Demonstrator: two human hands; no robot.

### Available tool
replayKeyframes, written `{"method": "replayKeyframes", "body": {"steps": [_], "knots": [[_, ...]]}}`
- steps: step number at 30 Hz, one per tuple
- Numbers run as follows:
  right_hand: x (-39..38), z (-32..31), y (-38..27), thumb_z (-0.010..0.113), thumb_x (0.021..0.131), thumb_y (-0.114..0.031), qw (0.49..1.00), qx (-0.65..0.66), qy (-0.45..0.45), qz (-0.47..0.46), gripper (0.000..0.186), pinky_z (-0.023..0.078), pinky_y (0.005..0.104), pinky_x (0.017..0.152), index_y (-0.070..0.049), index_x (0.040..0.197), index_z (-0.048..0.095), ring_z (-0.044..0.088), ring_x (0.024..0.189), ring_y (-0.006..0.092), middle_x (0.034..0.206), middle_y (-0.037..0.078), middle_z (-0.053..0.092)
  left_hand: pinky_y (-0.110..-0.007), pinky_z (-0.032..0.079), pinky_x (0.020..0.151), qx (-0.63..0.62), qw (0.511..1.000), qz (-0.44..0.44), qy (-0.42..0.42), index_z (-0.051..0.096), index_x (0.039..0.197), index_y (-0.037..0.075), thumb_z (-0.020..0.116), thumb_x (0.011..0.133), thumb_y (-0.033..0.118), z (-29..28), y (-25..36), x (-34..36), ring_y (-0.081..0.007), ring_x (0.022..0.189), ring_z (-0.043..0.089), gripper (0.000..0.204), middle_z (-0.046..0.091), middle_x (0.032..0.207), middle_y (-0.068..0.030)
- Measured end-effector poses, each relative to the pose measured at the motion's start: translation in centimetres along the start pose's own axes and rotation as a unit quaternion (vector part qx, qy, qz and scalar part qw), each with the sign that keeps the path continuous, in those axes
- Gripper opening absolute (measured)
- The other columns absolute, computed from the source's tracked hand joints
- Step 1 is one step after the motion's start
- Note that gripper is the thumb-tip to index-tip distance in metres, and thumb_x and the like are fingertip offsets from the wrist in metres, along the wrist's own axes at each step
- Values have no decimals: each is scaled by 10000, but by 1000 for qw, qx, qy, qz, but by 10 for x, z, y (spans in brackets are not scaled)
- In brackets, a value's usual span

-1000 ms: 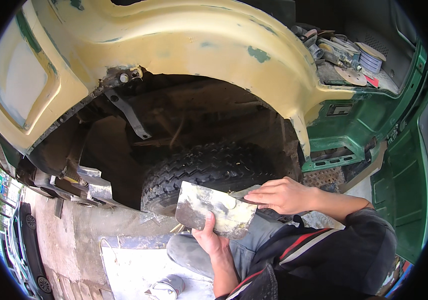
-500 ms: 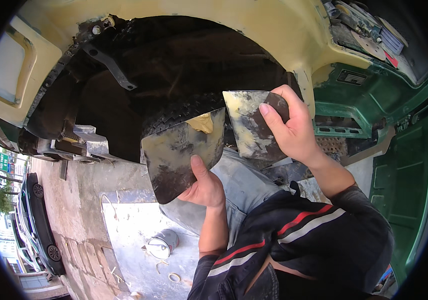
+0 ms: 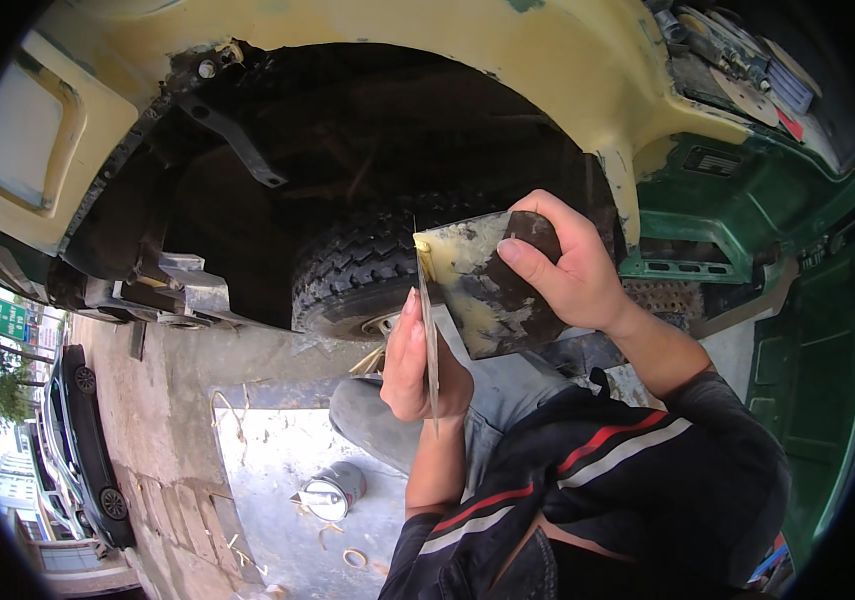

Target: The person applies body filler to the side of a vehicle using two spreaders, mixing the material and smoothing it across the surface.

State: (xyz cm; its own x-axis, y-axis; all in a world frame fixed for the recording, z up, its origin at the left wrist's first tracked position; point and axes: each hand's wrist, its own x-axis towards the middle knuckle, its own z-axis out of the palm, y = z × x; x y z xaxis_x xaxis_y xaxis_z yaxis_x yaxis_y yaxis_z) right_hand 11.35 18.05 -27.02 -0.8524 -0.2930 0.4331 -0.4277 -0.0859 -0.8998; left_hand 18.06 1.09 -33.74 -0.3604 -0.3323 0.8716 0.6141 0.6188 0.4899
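Note:
Between my thumb and fingers, my right hand (image 3: 583, 275) grips a flat, dark filler spreader (image 3: 483, 290) smeared with pale yellow paste. My left hand (image 3: 416, 365) holds a second filler spreader (image 3: 432, 350), turned so that only its thin edge shows. The two spreaders meet, or nearly meet, at the upper left corner of the right one. A lump of yellow filler (image 3: 425, 258) sits at that spot. Both hands are closed on their spreaders, in front of the dark wheel arch of a vehicle.
A yellow-primed fender (image 3: 558, 60) arches over a knobby tire (image 3: 363, 265). Below, an opened can (image 3: 333, 490) stands on a pale sheet (image 3: 268, 450), with a tape ring (image 3: 355, 558) nearby. A green panel (image 3: 818, 380) is at right; tools and sanding discs (image 3: 743, 95) lie upper right.
My left hand has turned its spreader from face-on to edge-on and brought it against the right spreader. The right spreader has tilted and moved slightly down. More of the tire shows.

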Motion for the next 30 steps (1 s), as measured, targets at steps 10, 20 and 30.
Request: {"method": "replayKeyframes", "body": {"steps": [10,20,30], "knots": [[18,-18,-20,696,881,1,979,156,-62,114,261,507,274,877,32,1138,669,629,971,84,1067,46,716,-503,589,898,106,968,192,-121,703,1039,-27,673,871,46,-24,-34,19,-422,1005,710,185,713,1082,-260],[99,-8,-170,745,756,-99,468,-694,-124,-533,312,557,373,903,-34,1055,686,686,1037,275,1087,111,713,-293,531,768,-52,930,-341,128,706,1056,-102,649,924,-53,-55,-91,-63,-156,846,672,152,741,1012,-156],[199,49,-180,699,841,-131,238,-648,-230,-686,61,559,343,805,-76,862,715,691,933,202,996,42,718,-319,526,878,-136,862,-448,195,638,1152,-131,661,923,-51,-78,-129,-89,-181,963,647,244,689,1138,-173]]}}
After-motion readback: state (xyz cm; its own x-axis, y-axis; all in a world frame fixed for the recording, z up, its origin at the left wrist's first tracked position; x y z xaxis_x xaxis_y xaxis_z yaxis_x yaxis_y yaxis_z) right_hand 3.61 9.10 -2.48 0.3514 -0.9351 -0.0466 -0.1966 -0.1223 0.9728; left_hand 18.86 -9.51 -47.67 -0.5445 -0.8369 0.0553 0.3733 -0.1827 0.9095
